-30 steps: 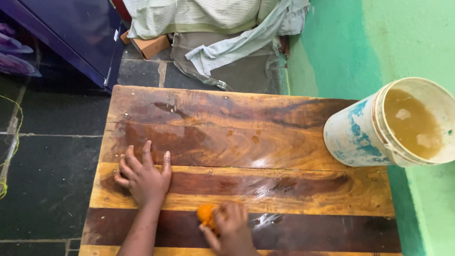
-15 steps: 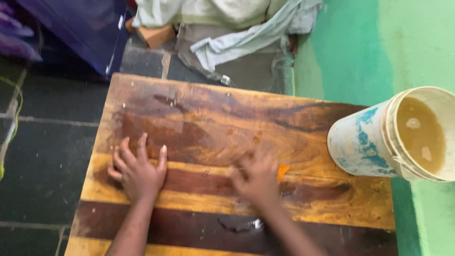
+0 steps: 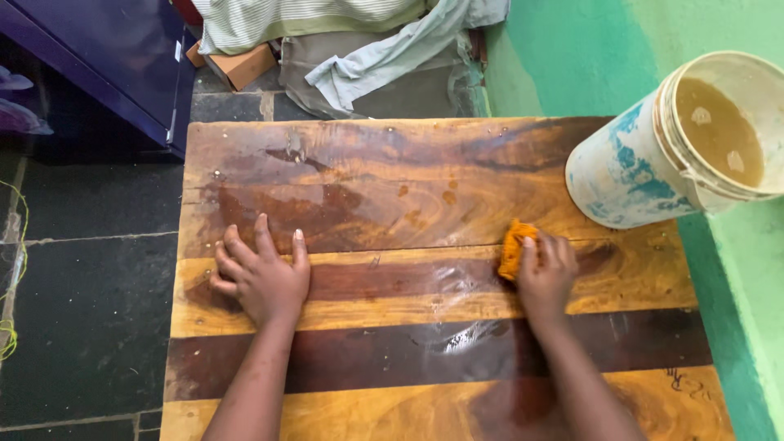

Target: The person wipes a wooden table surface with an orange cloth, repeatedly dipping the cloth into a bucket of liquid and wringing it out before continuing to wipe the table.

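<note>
Orange cloth [image 3: 514,247] lies right of centre in the head view, on the wet wooden worktop [image 3: 392,188], gripped under the curled fingers of the right hand [image 3: 545,273]. Left hand [image 3: 261,273], centre left, lies flat and open on the boards, fingers spread, holding nothing. White-and-blue bucket [image 3: 633,163] of brownish liquid stands at upper right, near the cloth but apart.

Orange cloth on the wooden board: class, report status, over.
Right hand grips orange cloth, pressed on wet wooden board. Left hand flat, bracing board. Bucket at board's right edge.
</note>
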